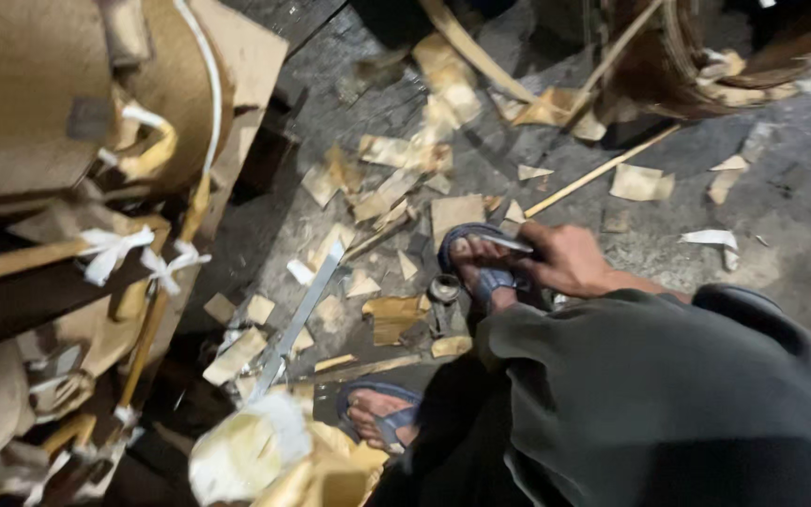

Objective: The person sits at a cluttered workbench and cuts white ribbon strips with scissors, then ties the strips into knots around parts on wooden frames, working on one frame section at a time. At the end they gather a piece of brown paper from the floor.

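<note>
Blade-like metal tool [507, 244], thin and pale, lies pinched in our right hand [565, 258], just above the sandalled foot [481, 268] on the littered concrete floor [800, 216]. We judge it stiff, light and probably sharp-edged, best held at its rear end inside the fist. Wood scraps [405, 155] and a long flat metal strip [298, 324] lie nearby. Our left hand is out of view.

Dull grey metal shows in the slim blade [509, 244] pinched by the right hand [565, 258] and the long flat strip [302, 319], amid matt papery-looking veneer scraps [396, 150] on a rough concrete floor [790, 216], beside blue rubber sandals [481, 268].
</note>
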